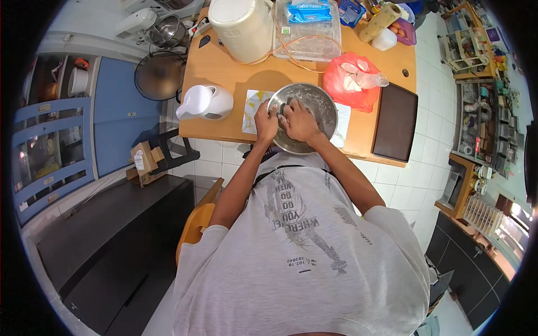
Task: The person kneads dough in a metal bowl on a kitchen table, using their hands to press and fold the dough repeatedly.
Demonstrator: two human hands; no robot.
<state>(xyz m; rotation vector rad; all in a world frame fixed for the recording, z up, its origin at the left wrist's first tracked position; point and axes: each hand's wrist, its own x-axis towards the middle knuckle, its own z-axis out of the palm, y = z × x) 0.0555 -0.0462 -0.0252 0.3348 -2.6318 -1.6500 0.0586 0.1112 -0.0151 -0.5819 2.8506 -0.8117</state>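
Observation:
A round stainless steel bowl (322, 106) stands at the near edge of the wooden table, its inner wall streaked with whitish residue. My left hand (267, 121) grips the bowl's left rim, with the thumb toward the inside. Inside the bowl, my right hand (301, 122) reaches down with bent fingers over something small and dark at the left side. What lies under those fingers is mostly hidden. Beneath the bowl is a white sheet or mat (253, 112) with yellow and grey markings, showing on both sides.
A white electric kettle (207, 103) stands left on the table (246, 75). Behind are a cream appliance (241, 28) with an orange cord and a clear plastic box (307, 43). A red plastic bag (350, 84) and a dark brown tray (395, 123) lie right.

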